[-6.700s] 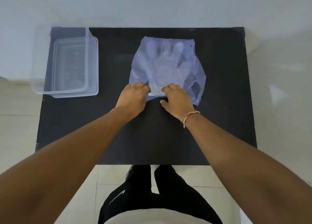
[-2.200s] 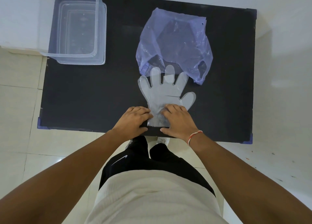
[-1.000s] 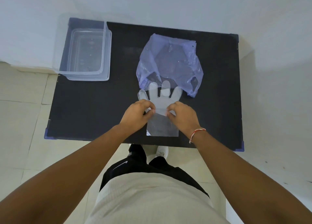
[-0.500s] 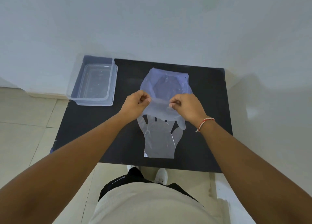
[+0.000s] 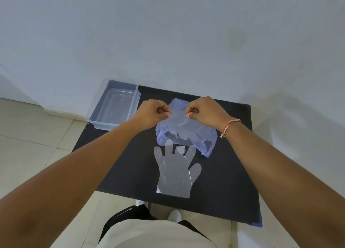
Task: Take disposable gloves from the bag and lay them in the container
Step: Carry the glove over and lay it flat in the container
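A single clear disposable glove hangs in the air, pinched at its cuff by my left hand and my right hand. Its fingers dangle down in front of the crumpled purple plastic bag, which lies on the black table. A flat pile of clear gloves rests on the table nearer to me, fingers pointing toward the bag. The clear plastic container stands at the table's far left corner, to the left of my left hand, and looks empty.
The black table stands against a pale wall. Its near edge is close to my legs, and tiled floor shows on the left. A red and white thread sits on my right wrist.
Both hands pinched one glove off the top of the pile and raised it above the bag. The pile stays on the table. The view has tilted up.
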